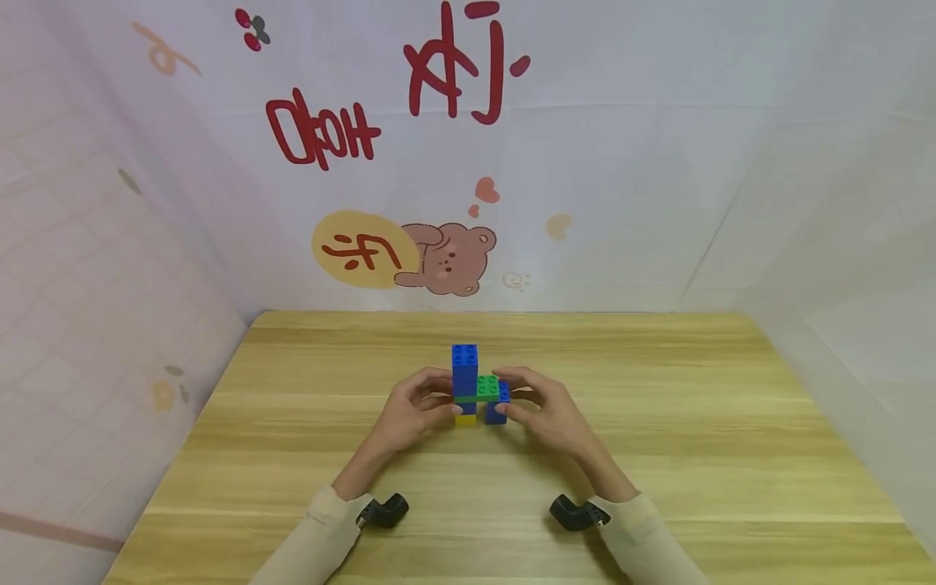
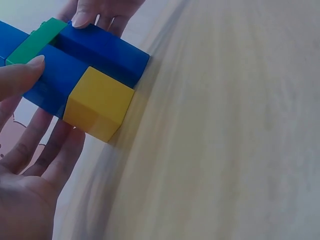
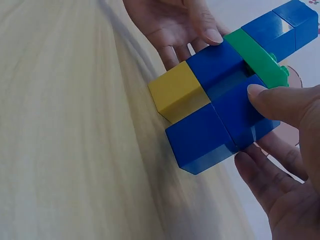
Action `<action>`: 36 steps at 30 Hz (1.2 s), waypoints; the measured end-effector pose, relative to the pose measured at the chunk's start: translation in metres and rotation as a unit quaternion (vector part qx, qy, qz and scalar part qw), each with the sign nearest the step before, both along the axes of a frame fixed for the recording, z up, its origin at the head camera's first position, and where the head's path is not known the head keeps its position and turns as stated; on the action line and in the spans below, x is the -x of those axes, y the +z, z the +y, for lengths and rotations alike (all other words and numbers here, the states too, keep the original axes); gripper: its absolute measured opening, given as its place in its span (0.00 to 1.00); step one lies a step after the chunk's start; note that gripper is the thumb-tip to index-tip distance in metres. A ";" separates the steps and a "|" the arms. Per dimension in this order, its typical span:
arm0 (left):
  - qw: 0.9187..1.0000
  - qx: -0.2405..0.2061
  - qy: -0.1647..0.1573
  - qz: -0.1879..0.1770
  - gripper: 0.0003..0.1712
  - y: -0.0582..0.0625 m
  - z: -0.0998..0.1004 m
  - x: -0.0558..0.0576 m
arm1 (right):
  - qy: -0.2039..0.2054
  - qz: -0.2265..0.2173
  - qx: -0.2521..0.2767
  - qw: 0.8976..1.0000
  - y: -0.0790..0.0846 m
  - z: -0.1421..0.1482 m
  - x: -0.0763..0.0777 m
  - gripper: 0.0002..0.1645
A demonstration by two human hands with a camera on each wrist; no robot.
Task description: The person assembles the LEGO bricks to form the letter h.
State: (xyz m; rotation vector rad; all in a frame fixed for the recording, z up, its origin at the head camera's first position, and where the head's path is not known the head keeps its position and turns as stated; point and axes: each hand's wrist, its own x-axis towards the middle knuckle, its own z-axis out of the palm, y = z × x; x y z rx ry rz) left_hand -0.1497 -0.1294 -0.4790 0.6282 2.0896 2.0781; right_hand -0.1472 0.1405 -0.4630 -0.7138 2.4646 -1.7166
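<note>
A toy brick structure stands on the table, with a left column and a right one. The left column has a yellow brick (image 2: pixel 100 102) at the bottom, a blue brick (image 3: pixel 217 65) on it, a green brick (image 1: pixel 487 386) above that and stacked blue bricks (image 1: pixel 465 378) on top. The green brick extends sideways to the right column of blue bricks (image 3: pixel 200 137). My left hand (image 1: pixel 420 410) grips the left column, thumb on the blue brick just under the green one. With thumb and fingers, my right hand (image 1: pixel 552 410) holds the right column's upper blue brick.
A wood-grain table (image 1: pixel 658 366) lies under both hands. Behind it hangs a white printed cloth (image 1: pixel 621 162) with a cartoon bear and red characters. Black curved devices (image 1: pixel 386 512) sit at both sleeve cuffs.
</note>
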 end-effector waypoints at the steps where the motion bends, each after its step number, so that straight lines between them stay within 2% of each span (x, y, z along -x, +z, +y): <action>1: 1.000 -0.002 -0.001 0.000 0.26 -0.001 0.000 0.000 | 0.001 -0.003 0.003 1.000 0.000 0.001 0.000 0.28; 10: 1.000 -0.007 0.001 -0.009 0.26 0.000 0.011 -0.003 | -0.009 -0.033 -0.018 0.999 0.004 0.013 0.007 0.26; 19: 0.998 0.032 0.037 -0.041 0.27 0.003 0.022 -0.009 | -0.014 -0.040 -0.025 0.999 0.007 0.021 0.007 0.26; 36: 0.996 0.064 0.043 -0.052 0.31 0.007 0.025 -0.013 | -0.017 -0.054 -0.071 0.996 0.013 0.024 0.007 0.26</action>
